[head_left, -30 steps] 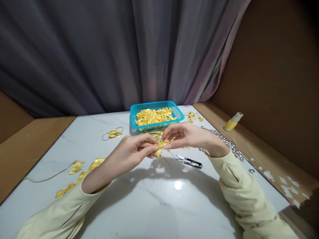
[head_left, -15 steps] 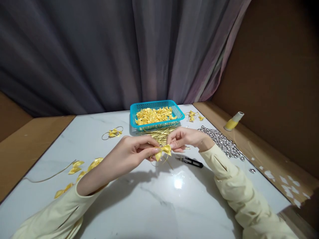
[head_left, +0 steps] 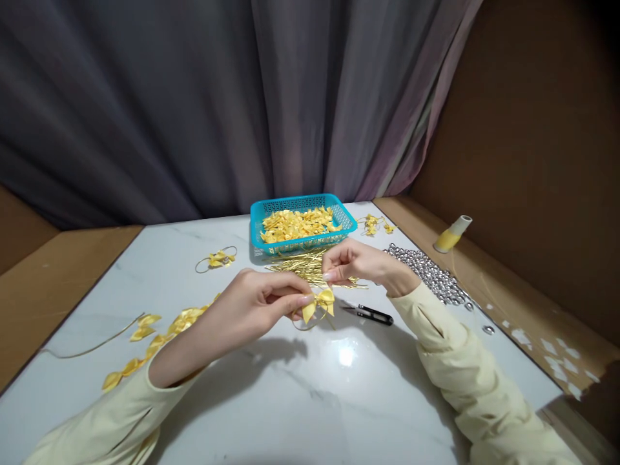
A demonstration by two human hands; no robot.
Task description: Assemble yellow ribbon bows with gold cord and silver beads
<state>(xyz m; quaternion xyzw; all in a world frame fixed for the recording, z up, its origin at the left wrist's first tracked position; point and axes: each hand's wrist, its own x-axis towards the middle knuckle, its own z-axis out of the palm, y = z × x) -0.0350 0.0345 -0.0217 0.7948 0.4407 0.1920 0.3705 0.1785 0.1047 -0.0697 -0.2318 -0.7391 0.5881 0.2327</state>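
Note:
Between the thumb and fingers of my left hand (head_left: 274, 300) is a yellow satin bow (head_left: 320, 305), with a thin gold loop hanging under it. My right hand (head_left: 356, 265) is pinched closed just above and to the right of the bow, apart from it. Whatever its fingertips hold, if anything, is too small to make out. Behind that hand lies a pile of gold twist ties (head_left: 295, 263). Thread snips (head_left: 368, 314) with black handles rest on the table below my right wrist.
A blue basket (head_left: 256, 227) of yellow bows stands at the back. Silver rings (head_left: 431, 274) are heaped on the right, near a yellow thread cone (head_left: 453, 234). Loose bows (head_left: 181, 321) and a cord (head_left: 101, 347) lie left. Bows with loops (head_left: 221, 259) lie farther back.
My right hand has let go of the bow's right side and moved up and slightly away. My left hand still holds the bow, now a little lower.

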